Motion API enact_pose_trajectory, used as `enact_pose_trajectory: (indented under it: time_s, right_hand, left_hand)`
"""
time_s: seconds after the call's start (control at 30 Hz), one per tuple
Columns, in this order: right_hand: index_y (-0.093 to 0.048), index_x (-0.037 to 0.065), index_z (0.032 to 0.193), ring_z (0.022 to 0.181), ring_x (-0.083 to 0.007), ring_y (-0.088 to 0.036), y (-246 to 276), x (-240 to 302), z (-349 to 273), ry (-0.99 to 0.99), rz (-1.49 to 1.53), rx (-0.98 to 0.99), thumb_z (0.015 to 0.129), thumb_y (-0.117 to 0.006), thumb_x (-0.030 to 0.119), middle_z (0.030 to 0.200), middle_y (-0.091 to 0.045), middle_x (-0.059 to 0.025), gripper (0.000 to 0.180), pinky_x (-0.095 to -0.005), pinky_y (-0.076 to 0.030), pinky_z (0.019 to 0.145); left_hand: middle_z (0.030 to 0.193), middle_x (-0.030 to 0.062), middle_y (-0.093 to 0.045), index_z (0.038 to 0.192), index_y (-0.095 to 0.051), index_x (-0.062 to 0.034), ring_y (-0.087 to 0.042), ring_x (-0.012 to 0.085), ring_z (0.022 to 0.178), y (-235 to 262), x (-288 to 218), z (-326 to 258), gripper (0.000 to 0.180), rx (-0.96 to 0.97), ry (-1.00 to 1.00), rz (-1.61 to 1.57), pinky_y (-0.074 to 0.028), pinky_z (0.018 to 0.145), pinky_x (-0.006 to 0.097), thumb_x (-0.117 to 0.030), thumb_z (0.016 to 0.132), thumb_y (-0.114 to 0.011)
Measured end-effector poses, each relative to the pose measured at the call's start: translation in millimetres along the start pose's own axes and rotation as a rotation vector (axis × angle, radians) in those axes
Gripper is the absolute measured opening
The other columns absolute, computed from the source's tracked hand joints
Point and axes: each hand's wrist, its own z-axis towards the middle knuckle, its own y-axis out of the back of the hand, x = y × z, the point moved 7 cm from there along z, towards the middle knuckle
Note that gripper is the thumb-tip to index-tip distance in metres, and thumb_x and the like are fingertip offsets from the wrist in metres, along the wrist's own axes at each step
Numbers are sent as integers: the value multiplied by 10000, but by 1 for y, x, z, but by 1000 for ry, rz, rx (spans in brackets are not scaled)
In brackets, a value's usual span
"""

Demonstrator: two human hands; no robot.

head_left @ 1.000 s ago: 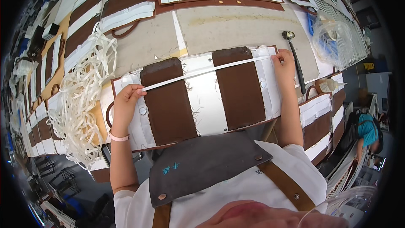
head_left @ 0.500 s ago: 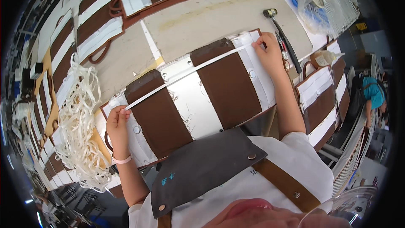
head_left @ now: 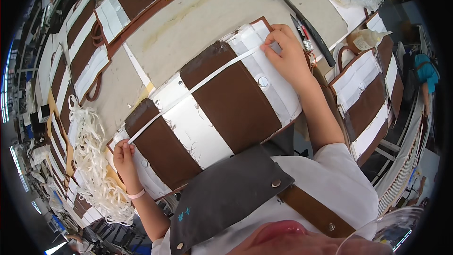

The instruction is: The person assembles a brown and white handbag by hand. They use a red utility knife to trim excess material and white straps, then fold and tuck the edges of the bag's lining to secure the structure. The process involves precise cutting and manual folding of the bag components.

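A narrow white strip [head_left: 198,86] is stretched taut on a slant across a brown-and-white bag panel [head_left: 243,104]. My left hand [head_left: 125,163], with a pale band at the wrist, pinches the strip's end at the panel's left edge. At the panel's upper right, my right hand [head_left: 289,56] has thumb and fingers closed on the strip's other end. Loose threads fray along the panel's white middle section, and round snaps show on its white side sections. A tangled heap of white strips [head_left: 92,160] lies left of the panel.
Beyond the panel, a black-handled hammer [head_left: 309,26] and a small red-and-silver tool [head_left: 306,40] lie on the grey work surface [head_left: 198,23]. More brown-and-white bag pieces [head_left: 365,99] are stacked right and far left. A translucent bottle [head_left: 367,40] lies at right. Another person [head_left: 427,75] is at far right.
My view has turned, so the panel sits more slanted and the hammer appears farther left. Both hands keep the strip stretched; the right hand's fingers have shifted slightly at its end.
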Motion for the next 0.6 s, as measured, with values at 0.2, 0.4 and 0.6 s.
enact_pose_trajectory:
  time_s: [0.2, 0.4, 0.6]
  right_hand:
    - [-568, 33, 898, 1038, -347, -576, 1, 1, -1, 89, -56, -46, 830, -700, 60, 1171, -575, -159, 151, -363, -470, 838]
    - [-578, 56, 895, 961, -351, -562, 3, 5, -2, 136, -33, -89, 798, -714, 66, 1054, -590, -125, 168, -427, -436, 845]
    - [-573, 57, 901, 963, -356, -560, 2, 5, -2, 135, -60, -72, 803, -710, 76, 1060, -588, -130, 169, -431, -434, 849]
  left_hand:
    - [815, -20, -594, 1044, -652, -30, -515, 45, 739, -4, -6, -4, 153, -28, 0, -5, -433, 713, 181, -155, 1004, -574]
    - [819, -26, -593, 1046, -652, -39, -506, 41, 739, -5, -4, -3, 161, -14, -23, 3, -421, 705, 179, -176, 1006, -578]
    - [809, -11, -597, 1026, -647, -13, -507, 57, 734, -5, -3, -4, 164, -34, -65, -2, -427, 699, 199, -157, 1007, -570]
